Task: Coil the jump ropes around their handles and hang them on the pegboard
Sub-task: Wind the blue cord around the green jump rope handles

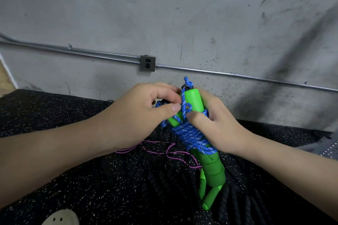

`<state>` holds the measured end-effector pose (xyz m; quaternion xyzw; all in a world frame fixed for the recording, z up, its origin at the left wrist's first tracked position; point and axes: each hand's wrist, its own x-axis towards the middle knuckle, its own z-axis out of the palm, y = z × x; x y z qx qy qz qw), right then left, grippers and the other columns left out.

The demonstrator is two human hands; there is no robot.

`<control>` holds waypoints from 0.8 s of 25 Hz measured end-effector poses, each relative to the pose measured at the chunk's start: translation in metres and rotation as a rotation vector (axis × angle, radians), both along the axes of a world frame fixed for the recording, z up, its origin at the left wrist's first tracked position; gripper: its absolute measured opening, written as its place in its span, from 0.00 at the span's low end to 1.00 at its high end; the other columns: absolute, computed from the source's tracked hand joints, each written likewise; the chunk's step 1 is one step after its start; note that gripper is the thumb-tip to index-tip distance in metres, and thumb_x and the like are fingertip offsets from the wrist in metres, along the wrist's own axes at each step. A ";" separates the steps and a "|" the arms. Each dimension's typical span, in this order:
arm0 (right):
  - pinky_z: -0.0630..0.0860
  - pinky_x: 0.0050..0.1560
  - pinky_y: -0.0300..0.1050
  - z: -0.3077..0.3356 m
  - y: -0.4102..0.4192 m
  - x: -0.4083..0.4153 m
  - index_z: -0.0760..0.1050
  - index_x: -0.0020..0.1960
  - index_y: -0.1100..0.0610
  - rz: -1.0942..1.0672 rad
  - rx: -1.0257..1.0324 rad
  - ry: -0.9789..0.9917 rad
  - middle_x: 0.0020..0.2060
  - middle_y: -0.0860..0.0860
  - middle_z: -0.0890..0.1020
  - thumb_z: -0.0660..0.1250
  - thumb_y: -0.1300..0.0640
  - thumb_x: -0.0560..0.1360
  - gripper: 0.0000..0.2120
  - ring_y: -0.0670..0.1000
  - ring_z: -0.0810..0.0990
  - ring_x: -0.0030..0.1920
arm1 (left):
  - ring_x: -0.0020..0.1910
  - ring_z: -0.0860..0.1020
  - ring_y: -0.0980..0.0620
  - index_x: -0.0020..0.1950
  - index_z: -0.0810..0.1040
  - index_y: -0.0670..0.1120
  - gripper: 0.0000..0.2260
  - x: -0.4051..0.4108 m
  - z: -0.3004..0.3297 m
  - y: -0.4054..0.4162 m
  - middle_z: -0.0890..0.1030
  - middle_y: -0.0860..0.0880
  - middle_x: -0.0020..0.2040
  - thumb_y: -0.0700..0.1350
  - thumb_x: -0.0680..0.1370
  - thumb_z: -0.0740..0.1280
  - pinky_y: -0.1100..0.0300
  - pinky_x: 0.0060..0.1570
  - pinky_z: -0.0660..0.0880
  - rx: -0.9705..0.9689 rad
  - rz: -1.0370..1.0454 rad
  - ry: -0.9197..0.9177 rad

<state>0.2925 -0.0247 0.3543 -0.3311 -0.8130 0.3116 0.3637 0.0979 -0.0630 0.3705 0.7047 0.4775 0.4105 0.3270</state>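
A blue braided jump rope [192, 134] with pale flecks is wound in tight crossing turns around a pair of bright green handles [193, 101], held together as one bundle above the black speckled floor [91, 179]. A knotted rope end [188, 82] sticks up past the handle tops. The right hand [214, 124] has its grip wrapped around the coiled bundle, thumb pressing the wraps. The left hand [146, 113] pinches a small loop of the blue rope [187, 107] between thumb and fingers, just beside the handle. Below lie a thin purple rope [170, 149] and thick black ropes [161, 186]. Behind runs a grey concrete wall [164, 14] carrying a metal conduit [82, 53] and an outlet box [147, 63].
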 end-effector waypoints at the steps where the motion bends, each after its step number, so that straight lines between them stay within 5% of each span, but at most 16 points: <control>1: 0.72 0.43 0.46 0.000 0.000 0.000 0.74 0.48 0.53 0.029 -0.019 0.016 0.39 0.41 0.78 0.61 0.47 0.70 0.12 0.43 0.74 0.40 | 0.59 0.80 0.62 0.49 0.87 0.52 0.07 0.001 0.000 -0.001 0.84 0.60 0.59 0.51 0.74 0.72 0.51 0.71 0.72 -0.003 0.019 -0.037; 4: 0.70 0.44 0.47 0.004 -0.002 -0.002 0.74 0.46 0.50 0.062 -0.037 0.049 0.38 0.40 0.78 0.61 0.46 0.71 0.09 0.43 0.74 0.41 | 0.49 0.84 0.48 0.41 0.86 0.54 0.03 0.006 -0.002 -0.004 0.86 0.55 0.51 0.49 0.72 0.79 0.44 0.63 0.78 -0.010 0.134 -0.193; 7: 0.73 0.46 0.60 0.005 -0.003 -0.003 0.75 0.47 0.58 0.057 -0.032 0.025 0.39 0.55 0.78 0.61 0.45 0.71 0.17 0.54 0.75 0.41 | 0.38 0.79 0.48 0.38 0.84 0.57 0.06 0.006 -0.002 -0.008 0.85 0.51 0.49 0.51 0.70 0.80 0.53 0.50 0.78 0.041 0.232 -0.178; 10: 0.72 0.46 0.62 0.007 -0.003 -0.002 0.73 0.46 0.62 0.049 -0.048 0.019 0.38 0.59 0.75 0.60 0.45 0.71 0.19 0.55 0.73 0.40 | 0.45 0.80 0.54 0.37 0.84 0.58 0.06 0.003 0.001 -0.011 0.83 0.54 0.48 0.51 0.73 0.79 0.60 0.51 0.73 0.201 0.233 -0.042; 13: 0.70 0.43 0.53 0.007 -0.003 -0.001 0.74 0.43 0.54 0.029 -0.063 0.020 0.36 0.46 0.75 0.60 0.45 0.71 0.13 0.46 0.72 0.39 | 0.52 0.80 0.61 0.40 0.86 0.56 0.07 0.002 0.004 -0.015 0.82 0.59 0.49 0.44 0.75 0.76 0.75 0.53 0.67 0.241 0.157 0.027; 20: 0.71 0.44 0.56 0.006 0.000 0.000 0.74 0.46 0.58 0.000 -0.045 -0.041 0.37 0.48 0.74 0.59 0.43 0.71 0.18 0.46 0.71 0.40 | 0.53 0.76 0.61 0.51 0.80 0.56 0.04 0.004 0.003 -0.013 0.78 0.60 0.47 0.46 0.78 0.71 0.74 0.50 0.65 0.360 0.151 0.188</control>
